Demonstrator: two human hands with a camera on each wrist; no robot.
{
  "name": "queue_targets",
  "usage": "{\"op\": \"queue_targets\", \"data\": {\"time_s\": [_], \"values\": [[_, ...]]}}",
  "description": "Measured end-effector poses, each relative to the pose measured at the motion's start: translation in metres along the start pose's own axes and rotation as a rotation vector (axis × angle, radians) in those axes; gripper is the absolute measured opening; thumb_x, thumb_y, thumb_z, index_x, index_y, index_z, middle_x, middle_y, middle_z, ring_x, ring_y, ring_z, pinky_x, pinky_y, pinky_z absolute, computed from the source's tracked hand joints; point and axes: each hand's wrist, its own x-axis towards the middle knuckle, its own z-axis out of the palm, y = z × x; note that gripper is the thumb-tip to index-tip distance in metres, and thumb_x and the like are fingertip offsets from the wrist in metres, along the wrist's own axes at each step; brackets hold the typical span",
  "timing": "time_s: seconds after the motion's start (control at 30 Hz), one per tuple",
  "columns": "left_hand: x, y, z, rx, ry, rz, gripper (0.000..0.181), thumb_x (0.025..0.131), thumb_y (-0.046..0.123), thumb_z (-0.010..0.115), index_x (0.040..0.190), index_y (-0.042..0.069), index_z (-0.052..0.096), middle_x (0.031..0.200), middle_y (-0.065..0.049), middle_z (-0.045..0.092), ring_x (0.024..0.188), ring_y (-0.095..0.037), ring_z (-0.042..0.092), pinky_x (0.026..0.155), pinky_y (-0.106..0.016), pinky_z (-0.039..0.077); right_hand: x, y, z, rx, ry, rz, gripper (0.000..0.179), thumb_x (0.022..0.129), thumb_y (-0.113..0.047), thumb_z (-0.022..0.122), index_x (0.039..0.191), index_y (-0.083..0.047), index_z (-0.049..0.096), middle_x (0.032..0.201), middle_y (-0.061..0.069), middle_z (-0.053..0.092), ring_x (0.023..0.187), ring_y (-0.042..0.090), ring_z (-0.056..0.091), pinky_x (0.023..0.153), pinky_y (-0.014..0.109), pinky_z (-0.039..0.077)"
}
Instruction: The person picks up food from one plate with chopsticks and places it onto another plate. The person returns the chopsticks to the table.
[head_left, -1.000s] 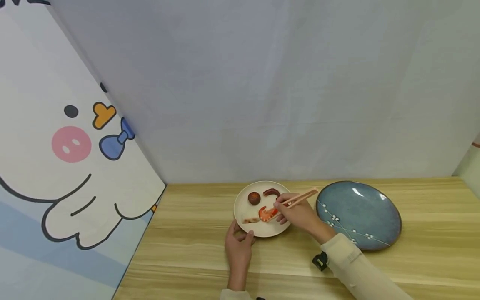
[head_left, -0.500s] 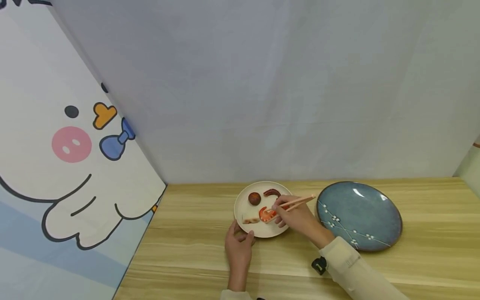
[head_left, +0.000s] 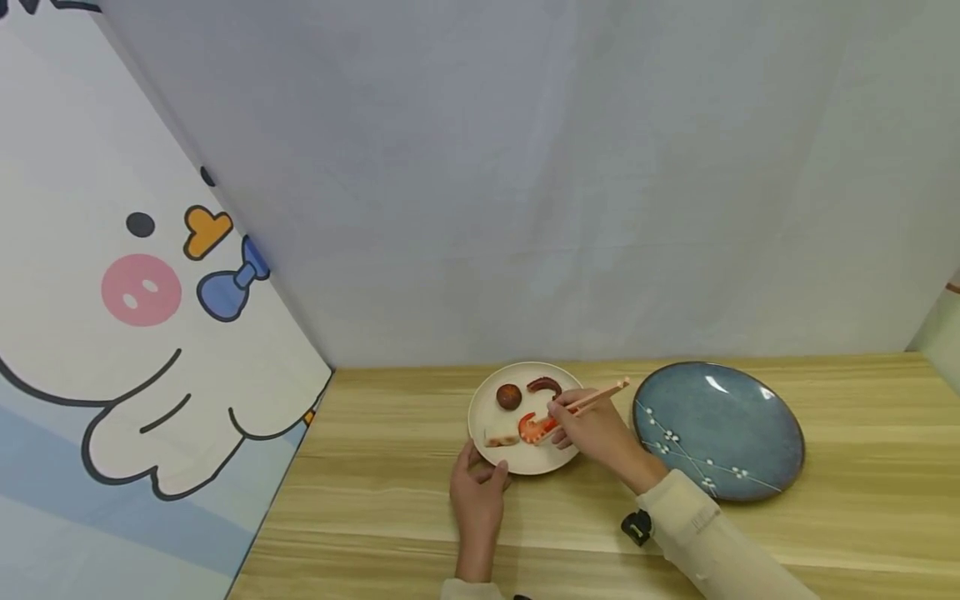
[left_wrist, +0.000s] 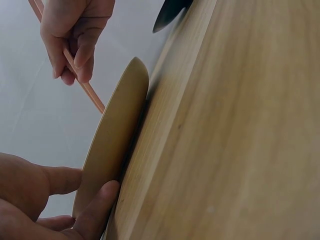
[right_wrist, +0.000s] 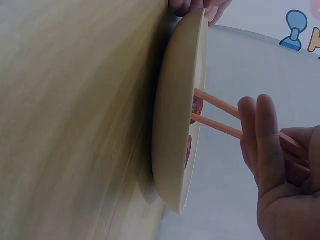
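My right hand (head_left: 596, 432) grips a pair of wooden chopsticks (right_wrist: 220, 104) over a cream plate (head_left: 491, 457). Their tips reach inside the rim, right at an orange-red shrimp (head_left: 529, 428). At the plate's lower left, my left hand (head_left: 477, 498) holds the rim, the thumb (left_wrist: 107, 192) against the outer wall. Also on the plate are a brown round ball (head_left: 508, 397), a dark red curved piece like a tentacle (head_left: 544, 384) and a pale piece with browned edges (head_left: 501, 440). Part of the shrimp is hidden by the right hand and chopsticks.
A larger blue oval plate (head_left: 720, 425) with white blossom branches stands to the right, close to the right forearm. The wooden table (head_left: 375, 483) ends at a pale cloth backdrop (head_left: 525, 208). A cartoon-printed panel (head_left: 150, 375) borders the left side.
The right hand and chopsticks have shifted only slightly, with the chopsticks' rear ends drawing closer together. The left hand and the plate stay where they were.
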Motion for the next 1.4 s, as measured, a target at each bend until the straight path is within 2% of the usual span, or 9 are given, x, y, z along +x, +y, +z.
{"op": "queue_targets", "data": {"time_s": [0.17, 0.33, 0.57, 0.77, 1.03, 1.27, 1.4], "values": [[0.0, 0.0, 0.0, 0.001, -0.003, 0.0, 0.064, 0.091, -0.015, 0.071, 0.148, -0.02, 0.043, 0.126, -0.031, 0.058, 0.08, -0.019, 0.068, 0.065, -0.026, 0.066, 0.002, -0.001, 0.0, -0.018, 0.02, -0.027, 0.02, 0.104, -0.002, 0.063, 0.103, 0.016, 0.072, 0.088, 0.028, 0.074, 0.066, 0.03, 0.076, 0.059, 0.036, 0.068], [0.0, 0.0, -0.001, 0.015, -0.003, 0.01, 0.065, 0.091, -0.015, 0.072, 0.148, -0.021, 0.042, 0.125, -0.031, 0.06, 0.078, -0.019, 0.068, 0.063, -0.025, 0.065, -0.001, -0.003, 0.004, -0.02, 0.055, -0.019, 0.021, 0.103, -0.003, 0.065, 0.103, 0.017, 0.072, 0.085, 0.026, 0.075, 0.065, 0.027, 0.076, 0.06, 0.039, 0.068], [0.0, 0.002, -0.001, 0.015, -0.002, 0.003, 0.065, 0.091, -0.014, 0.072, 0.149, -0.02, 0.043, 0.126, -0.03, 0.06, 0.077, -0.02, 0.068, 0.062, -0.026, 0.065, -0.004, 0.004, 0.004, 0.022, 0.099, -0.05, 0.021, 0.102, 0.0, 0.066, 0.099, 0.02, 0.072, 0.077, 0.025, 0.074, 0.061, 0.021, 0.075, 0.056, 0.034, 0.067], [-0.001, 0.003, -0.001, 0.003, -0.002, -0.008, 0.065, 0.09, -0.015, 0.071, 0.148, -0.02, 0.043, 0.126, -0.031, 0.059, 0.077, -0.017, 0.067, 0.063, -0.028, 0.066, -0.005, 0.012, 0.003, 0.076, 0.147, 0.027, 0.023, 0.103, -0.003, 0.067, 0.105, 0.019, 0.072, 0.081, 0.024, 0.076, 0.062, 0.012, 0.075, 0.058, 0.027, 0.066], [-0.001, 0.002, -0.002, -0.027, -0.004, -0.013, 0.067, 0.091, -0.015, 0.07, 0.151, -0.019, 0.04, 0.129, -0.032, 0.058, 0.078, -0.016, 0.064, 0.065, -0.026, 0.067, -0.008, 0.023, 0.0, 0.253, 0.215, 0.069, 0.026, 0.106, -0.002, 0.062, 0.109, 0.022, 0.069, 0.089, 0.029, 0.075, 0.066, 0.01, 0.076, 0.066, 0.027, 0.068], [-0.001, 0.001, -0.001, -0.031, -0.004, -0.009, 0.068, 0.091, -0.016, 0.07, 0.152, -0.019, 0.039, 0.13, -0.033, 0.058, 0.078, -0.015, 0.064, 0.065, -0.027, 0.067, -0.01, 0.028, -0.001, 0.269, 0.25, 0.106, 0.03, 0.108, -0.007, 0.06, 0.109, 0.022, 0.068, 0.09, 0.028, 0.076, 0.066, 0.005, 0.075, 0.068, 0.019, 0.064], [-0.001, 0.001, -0.001, -0.034, -0.003, -0.009, 0.069, 0.09, -0.017, 0.07, 0.151, -0.02, 0.039, 0.129, -0.033, 0.058, 0.078, -0.015, 0.064, 0.065, -0.027, 0.067, -0.011, 0.03, 0.0, 0.287, 0.276, 0.138, 0.03, 0.108, -0.006, 0.06, 0.112, 0.022, 0.068, 0.088, 0.026, 0.077, 0.064, 0.002, 0.073, 0.064, 0.016, 0.061]]}}
